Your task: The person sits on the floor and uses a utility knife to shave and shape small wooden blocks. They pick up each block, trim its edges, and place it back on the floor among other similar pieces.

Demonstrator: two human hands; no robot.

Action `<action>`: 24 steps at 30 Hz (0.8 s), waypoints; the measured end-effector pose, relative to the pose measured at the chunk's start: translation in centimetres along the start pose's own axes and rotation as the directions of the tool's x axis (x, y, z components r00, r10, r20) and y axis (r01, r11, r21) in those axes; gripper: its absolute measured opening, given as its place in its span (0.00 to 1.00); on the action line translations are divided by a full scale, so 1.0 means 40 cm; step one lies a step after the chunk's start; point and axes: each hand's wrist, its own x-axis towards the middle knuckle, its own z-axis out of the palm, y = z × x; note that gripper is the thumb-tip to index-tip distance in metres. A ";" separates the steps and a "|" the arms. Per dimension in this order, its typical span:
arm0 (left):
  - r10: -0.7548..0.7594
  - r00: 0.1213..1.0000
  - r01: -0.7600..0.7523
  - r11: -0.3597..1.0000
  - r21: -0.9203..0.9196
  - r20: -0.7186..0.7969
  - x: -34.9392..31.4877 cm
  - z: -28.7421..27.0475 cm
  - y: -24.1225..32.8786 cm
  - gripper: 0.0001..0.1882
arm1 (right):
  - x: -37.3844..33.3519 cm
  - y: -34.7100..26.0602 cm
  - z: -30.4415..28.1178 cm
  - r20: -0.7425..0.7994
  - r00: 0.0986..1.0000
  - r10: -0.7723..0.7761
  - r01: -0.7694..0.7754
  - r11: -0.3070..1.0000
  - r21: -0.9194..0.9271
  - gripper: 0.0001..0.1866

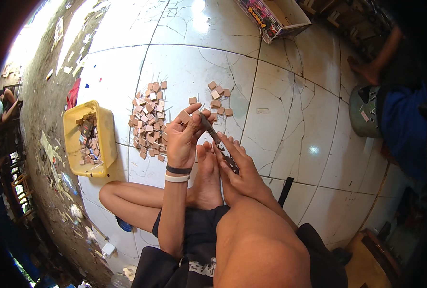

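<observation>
Two bare hands, set near each other above a pair of bare feet [206, 180]. Left hand [183, 141]: fingers drawn in narrow, a small wooden block [185, 117] held among them; at the wrist, one dark band [179, 170] and one white band [177, 178]. Right hand [244, 170]: fingers closed along a dark elongated tool [220, 143], slanted, its upper end at the left thumb; exact kind of tool cannot be told. One large heap of wooden blocks [148, 126], brown, square-faced, many with thin stems, on the white tiled floor [290, 144], left of the left hand. One smaller cluster of like blocks [216, 92], on the floor just beyond the hands. One yellow basin [109, 139], rectangular, left of the heap, containing further blocks and mixed pieces. One open carton [263, 26], printed sides, at the far edge. One green bucket [357, 113], at right, beside blue cloth [407, 132].
</observation>
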 end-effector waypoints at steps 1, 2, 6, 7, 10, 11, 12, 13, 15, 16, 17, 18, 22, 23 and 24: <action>-0.011 1.000 0.011 0.999 -0.035 0.005 0.004 -0.009 -0.005 0.27 | -0.005 0.008 -0.003 0.025 1.000 -0.007 0.007 1.000 -0.004 0.38; -0.034 0.998 0.038 0.996 -0.079 0.047 0.006 -0.019 -0.009 0.27 | -0.010 0.019 -0.009 0.060 0.998 -0.002 -0.001 0.999 0.039 0.39; -0.123 0.984 0.142 0.978 -0.152 0.125 0.011 -0.047 -0.010 0.28 | -0.020 0.071 -0.017 0.237 0.971 0.042 -0.126 0.929 0.349 0.42; -0.142 0.982 0.160 0.976 -0.150 0.125 0.010 -0.050 -0.006 0.29 | -0.018 0.084 -0.015 0.310 0.949 0.058 -0.208 0.854 0.477 0.43; -0.144 0.987 0.146 0.989 -0.029 0.074 0.013 -0.050 0.007 0.30 | -0.007 0.116 -0.008 0.358 0.934 0.000 -0.180 0.864 0.471 0.47; -0.125 0.991 0.127 0.991 -0.030 0.056 0.012 -0.048 0.011 0.29 | -0.001 0.123 -0.007 0.311 0.948 -0.068 -0.040 0.944 0.329 0.49; -0.110 0.993 0.111 0.994 -0.021 0.028 0.007 -0.047 0.013 0.29 | 0.000 0.126 -0.007 0.248 0.950 -0.189 0.159 0.978 0.135 0.49; -0.079 0.996 0.079 0.997 -0.019 0.033 0.004 -0.045 0.013 0.29 | 0.002 0.128 -0.006 0.232 0.951 -0.207 0.204 0.978 0.036 0.49; -0.058 0.998 0.058 0.998 -0.034 0.007 0.005 -0.043 0.014 0.23 | 0.006 0.123 0.000 0.297 0.955 -0.014 -0.054 0.974 0.219 0.48; -0.036 0.999 0.036 0.998 -0.044 0.009 0.006 -0.044 0.016 0.20 | 0.006 0.117 -0.002 0.357 0.930 0.082 -0.217 0.909 0.356 0.48; -0.026 1.000 0.025 0.999 -0.045 -0.011 0.006 -0.046 0.018 0.17 | 0.008 0.109 0.000 0.359 0.926 0.115 -0.258 0.889 0.380 0.47; -0.025 0.999 0.023 0.999 -0.046 -0.030 0.010 -0.048 0.020 0.12 | 0.004 0.098 -0.005 0.349 0.931 0.111 -0.260 0.872 0.415 0.47; 0.099 0.986 -0.095 0.995 0.036 -0.134 0.016 -0.053 0.032 0.10 | -0.005 0.049 -0.022 0.386 0.887 0.253 -0.461 0.539 0.705 0.48; 0.079 0.986 -0.070 0.995 0.065 -0.144 0.015 -0.055 0.035 0.11 | -0.004 0.039 -0.025 0.380 0.858 0.346 -0.513 0.529 0.676 0.48; 0.070 0.988 -0.058 0.994 0.088 -0.137 0.015 -0.058 0.041 0.12 | -0.001 0.029 -0.028 0.370 0.849 0.377 -0.523 0.502 0.689 0.49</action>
